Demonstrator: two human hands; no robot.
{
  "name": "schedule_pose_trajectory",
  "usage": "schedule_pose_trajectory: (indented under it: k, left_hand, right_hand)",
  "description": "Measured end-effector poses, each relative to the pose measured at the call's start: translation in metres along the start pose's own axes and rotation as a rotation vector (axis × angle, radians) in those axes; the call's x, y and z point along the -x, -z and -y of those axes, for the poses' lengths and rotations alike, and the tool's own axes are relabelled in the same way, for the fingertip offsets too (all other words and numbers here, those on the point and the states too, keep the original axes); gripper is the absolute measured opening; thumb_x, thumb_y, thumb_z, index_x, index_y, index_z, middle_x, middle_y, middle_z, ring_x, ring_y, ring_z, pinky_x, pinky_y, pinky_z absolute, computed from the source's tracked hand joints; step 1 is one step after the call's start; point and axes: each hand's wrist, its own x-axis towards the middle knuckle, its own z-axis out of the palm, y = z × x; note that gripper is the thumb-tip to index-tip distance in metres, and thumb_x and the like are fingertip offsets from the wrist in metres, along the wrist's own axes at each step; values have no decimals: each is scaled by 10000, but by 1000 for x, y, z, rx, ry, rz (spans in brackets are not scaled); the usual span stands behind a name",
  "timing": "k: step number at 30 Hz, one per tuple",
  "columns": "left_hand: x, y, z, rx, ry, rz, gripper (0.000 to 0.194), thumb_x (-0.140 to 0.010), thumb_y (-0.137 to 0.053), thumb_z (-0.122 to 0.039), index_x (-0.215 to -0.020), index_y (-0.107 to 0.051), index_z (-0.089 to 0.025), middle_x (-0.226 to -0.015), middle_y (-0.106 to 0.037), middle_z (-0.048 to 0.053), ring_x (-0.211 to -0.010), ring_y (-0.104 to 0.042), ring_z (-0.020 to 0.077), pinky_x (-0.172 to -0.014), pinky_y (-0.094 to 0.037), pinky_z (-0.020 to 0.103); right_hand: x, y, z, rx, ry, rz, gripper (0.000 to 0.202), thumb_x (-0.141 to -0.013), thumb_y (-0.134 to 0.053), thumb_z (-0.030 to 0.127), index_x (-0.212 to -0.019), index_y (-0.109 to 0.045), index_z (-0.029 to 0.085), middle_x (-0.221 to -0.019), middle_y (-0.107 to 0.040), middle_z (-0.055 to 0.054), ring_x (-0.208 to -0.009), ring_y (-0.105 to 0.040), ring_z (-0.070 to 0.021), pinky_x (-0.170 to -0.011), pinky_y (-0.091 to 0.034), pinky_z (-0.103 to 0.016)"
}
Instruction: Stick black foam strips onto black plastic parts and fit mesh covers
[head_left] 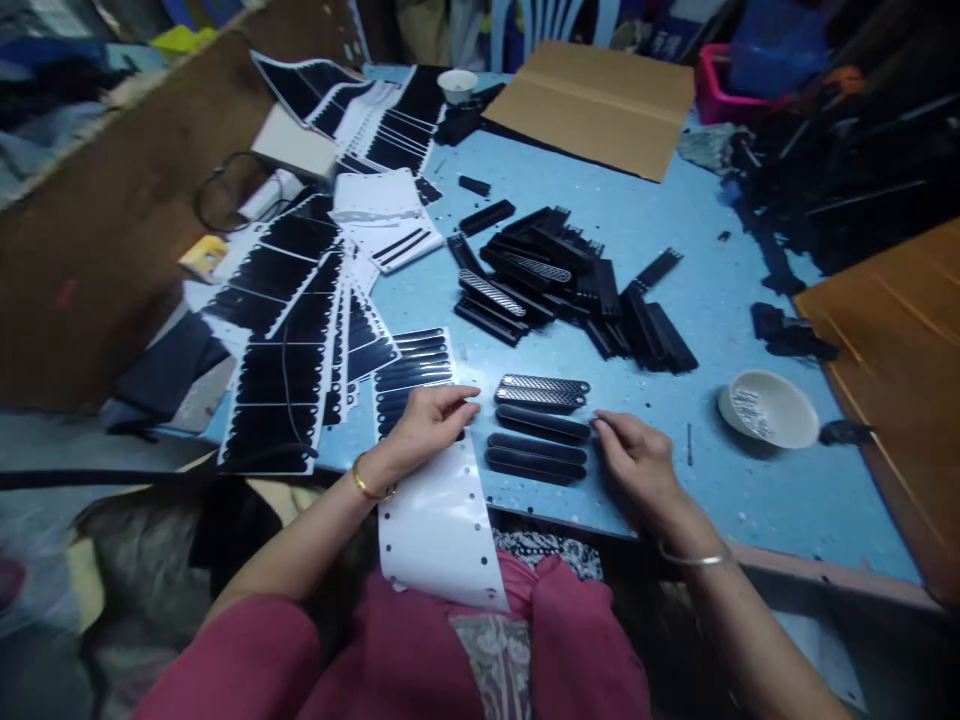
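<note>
My left hand (pixel 427 428) is over a white backing sheet (pixel 431 500) that carries a column of glossy black strip stickers (pixel 412 372). Its fingers stretch to the right, index finger and thumb slightly apart, with nothing visible between them. Right of it, several long, round-ended black plastic pieces lie in a row. The farthest piece (pixel 544 390) has a silvery patterned top; the nearer ones, such as this plain black piece (pixel 536 462), are smooth. My right hand (pixel 637 460) has its fingertips pinched beside the right end of the second piece (pixel 541 423); anything in the pinch is too small to make out.
A heap of black plastic pieces (pixel 555 265) lies beyond the row. Sticker sheets (pixel 289 330) overlap on the left. A white bowl (pixel 787 412) holding small bits stands at the right, near a brown board (pixel 892 390). Flat cardboard (pixel 600 100) covers the table's far side.
</note>
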Motion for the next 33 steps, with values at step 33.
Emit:
schedule_pose_trajectory:
  k: [33]
  left_hand:
    - [141, 16, 19, 861, 447, -551, 272, -573, -833, -298, -717, -673, -132, -622, -632, -21, -526, -540, 90, -536, -412, 203]
  right_hand:
    - [18, -131, 169, -434, 326, 363, 224, -855, -671, 325, -1025, -754, 206, -1056, -746, -137, -1010, -683, -290, -883, -549, -489]
